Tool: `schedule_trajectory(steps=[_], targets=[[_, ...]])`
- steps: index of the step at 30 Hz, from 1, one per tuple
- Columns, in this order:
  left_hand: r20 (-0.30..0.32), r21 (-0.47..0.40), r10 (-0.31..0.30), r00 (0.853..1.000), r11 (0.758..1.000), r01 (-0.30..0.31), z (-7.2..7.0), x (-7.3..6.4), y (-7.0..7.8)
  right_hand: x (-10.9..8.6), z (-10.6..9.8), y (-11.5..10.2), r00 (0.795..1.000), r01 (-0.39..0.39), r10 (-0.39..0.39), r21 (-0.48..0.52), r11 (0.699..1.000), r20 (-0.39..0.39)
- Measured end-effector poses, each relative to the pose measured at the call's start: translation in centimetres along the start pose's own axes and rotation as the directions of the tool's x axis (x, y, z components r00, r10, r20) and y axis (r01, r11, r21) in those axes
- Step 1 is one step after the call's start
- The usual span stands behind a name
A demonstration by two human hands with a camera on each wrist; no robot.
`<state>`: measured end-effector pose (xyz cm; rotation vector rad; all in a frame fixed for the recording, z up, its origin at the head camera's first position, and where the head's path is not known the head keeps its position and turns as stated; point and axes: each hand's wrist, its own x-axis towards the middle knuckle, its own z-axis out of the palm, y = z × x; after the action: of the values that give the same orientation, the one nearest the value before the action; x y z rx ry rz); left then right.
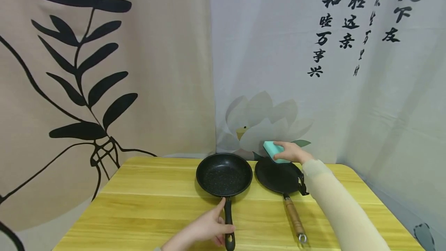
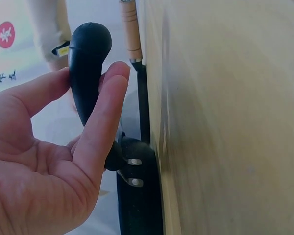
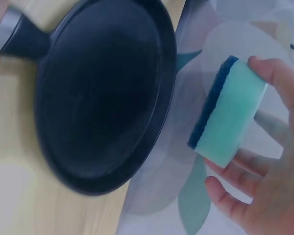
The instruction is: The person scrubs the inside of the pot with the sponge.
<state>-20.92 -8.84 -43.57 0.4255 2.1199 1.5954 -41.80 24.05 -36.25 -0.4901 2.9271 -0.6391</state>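
My left hand (image 1: 210, 226) grips the black handle (image 1: 228, 209) of a deep, speckled frying pan (image 1: 224, 175), which sits at the middle of the table. In the left wrist view, the thumb and fingers (image 2: 100, 122) close around that handle (image 2: 83, 68). A turquoise sponge (image 3: 232, 110) with a dark blue scouring side is held in my right hand (image 1: 292, 153) between thumb and fingers. In the right wrist view it hangs apart from the flat, shallow pan (image 3: 103, 93), just beyond its far rim. The scouring side faces the pan.
The flat pan's wooden handle (image 1: 294, 216) points toward the table's front. A small black object (image 1: 303, 185) shows by the right sleeve, its kind unclear. Behind the wooden table (image 1: 150, 193) hangs a printed curtain (image 1: 174, 69), close to its back edge.
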Motion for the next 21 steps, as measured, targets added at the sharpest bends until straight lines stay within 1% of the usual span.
schedule_trajectory(steps=[8, 16, 21], targets=[[0.017, 0.005, -0.004, 1.000, 1.000, 0.004, -0.2, -0.1, 0.0, -1.0, -0.9, 3.1, 1.000, -0.023, 0.023, -0.006, 1.000, -0.010], [0.010, 0.009, -0.004, 1.000, 1.000, 0.004, -0.2, 0.0, 0.0, -2.7, -1.9, 5.3, 0.999, -0.032, 0.031, -0.013, 0.999, -0.034], [0.014, 0.005, -0.003, 1.000, 1.000, 0.003, -0.2, 0.0, -0.2, -3.7, -2.2, 6.5, 0.999, -0.032, 0.031, -0.013, 0.999, -0.040]])
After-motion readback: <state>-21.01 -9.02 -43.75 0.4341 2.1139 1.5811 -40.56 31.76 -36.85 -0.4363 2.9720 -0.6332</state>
